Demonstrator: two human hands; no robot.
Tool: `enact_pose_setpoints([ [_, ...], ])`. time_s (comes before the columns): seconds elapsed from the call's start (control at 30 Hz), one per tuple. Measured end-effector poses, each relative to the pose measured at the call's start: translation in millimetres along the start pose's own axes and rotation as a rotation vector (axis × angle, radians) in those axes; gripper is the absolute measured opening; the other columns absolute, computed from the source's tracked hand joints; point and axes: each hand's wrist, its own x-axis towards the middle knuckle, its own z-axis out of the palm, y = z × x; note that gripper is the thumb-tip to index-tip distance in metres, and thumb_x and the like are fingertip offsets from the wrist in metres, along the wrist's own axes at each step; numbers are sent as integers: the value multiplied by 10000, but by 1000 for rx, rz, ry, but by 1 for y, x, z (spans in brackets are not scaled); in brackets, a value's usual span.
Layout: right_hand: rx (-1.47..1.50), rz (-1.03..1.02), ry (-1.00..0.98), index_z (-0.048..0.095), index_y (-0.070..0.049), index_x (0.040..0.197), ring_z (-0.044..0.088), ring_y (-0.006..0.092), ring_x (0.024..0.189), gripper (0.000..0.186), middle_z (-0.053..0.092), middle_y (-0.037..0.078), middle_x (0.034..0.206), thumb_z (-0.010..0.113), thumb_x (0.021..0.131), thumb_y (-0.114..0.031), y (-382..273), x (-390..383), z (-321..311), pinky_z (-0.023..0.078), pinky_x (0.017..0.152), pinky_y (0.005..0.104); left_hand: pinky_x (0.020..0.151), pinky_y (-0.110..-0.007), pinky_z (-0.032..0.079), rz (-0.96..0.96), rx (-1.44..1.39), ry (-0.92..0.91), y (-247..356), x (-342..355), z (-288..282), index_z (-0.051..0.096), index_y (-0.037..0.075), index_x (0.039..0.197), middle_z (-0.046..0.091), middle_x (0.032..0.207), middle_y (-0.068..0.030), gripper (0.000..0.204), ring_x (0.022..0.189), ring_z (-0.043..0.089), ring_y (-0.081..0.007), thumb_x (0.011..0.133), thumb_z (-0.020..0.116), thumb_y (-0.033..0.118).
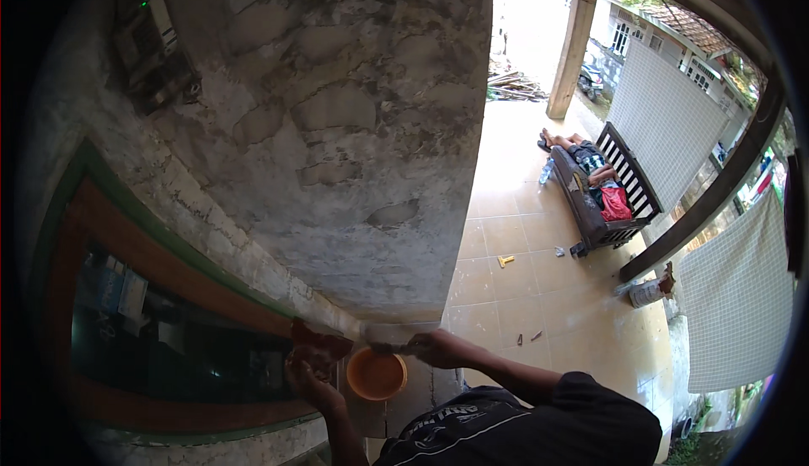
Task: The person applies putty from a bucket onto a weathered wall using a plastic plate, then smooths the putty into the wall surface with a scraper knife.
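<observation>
- Plastering at the foot of a rough grey wall (pixel 337 129); person looks down along it, both forearms coming in from the lower edge.
- Right hand (pixel 430 348) closed around the handle of a trowel (pixel 396 349); blade points toward the person's left, long axis roughly level, tip just over the far rim of the orange bucket (pixel 376 374).
- Left hand (pixel 305 375) curled up under a reddish-brown board (pixel 318 341), gripping it from below; board sits tilted, its upper end against the wall's lower edge beside the wooden window frame (pixel 168 264).
- Key relation: bucket lies between the two hands, below the trowel blade and just right of the board. The trowel hand is the nearer one to the bucket's mouth; the board is a short way left of the blade tip, along the blade's own axis.
- Bucket contents too dark to tell.
- Fresh patch of wall just above the trowel looks paler and smoother than the cracked surface higher up.
- Well apart, on the tiled porch floor (pixel 539 281): a dark bench (pixel 594 205) with someone lying on it.
</observation>
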Motion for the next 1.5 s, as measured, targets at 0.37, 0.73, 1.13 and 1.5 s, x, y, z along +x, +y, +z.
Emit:
enact_pose_setpoints([
  [0.37,-725,-155,-363,643,59,941,660,358,817,251,635,227,843,590,777,-124,20,70,133,545,654,416,867,-347,444,-108,47,137,23,-24,-67,490,-75,1182,524,1147,-183,417,1032,538,-260,882,495,215],
  [0.73,-434,62,-293,561,82,1026,660,348,877,352,602,261,963,572,808,-193,131,109,211,558,687,404,688,-273,443,-113,58,162,32,-29,-86,542,-10,1092,560,991,-86,323,869,553,-159,846,522,200],
  [1.13,-582,-36,-255,574,43,1068,656,343,833,301,584,210,973,522,841,-146,74,100,196,550,724,413,869,-381,464,-264,-129,319,10,-45,-115,488,-53,1176,524,1135,-162,435,1044,547,-284,833,526,212],
  [1.5,-603,-96,-275,643,24,955,672,328,804,230,642,199,888,532,829,-133,89,107,200,563,631,415,797,-326,478,-203,-228,352,11,-50,-115,483,-7,1233,558,1084,-102,413,946,564,-196,843,528,122],
])
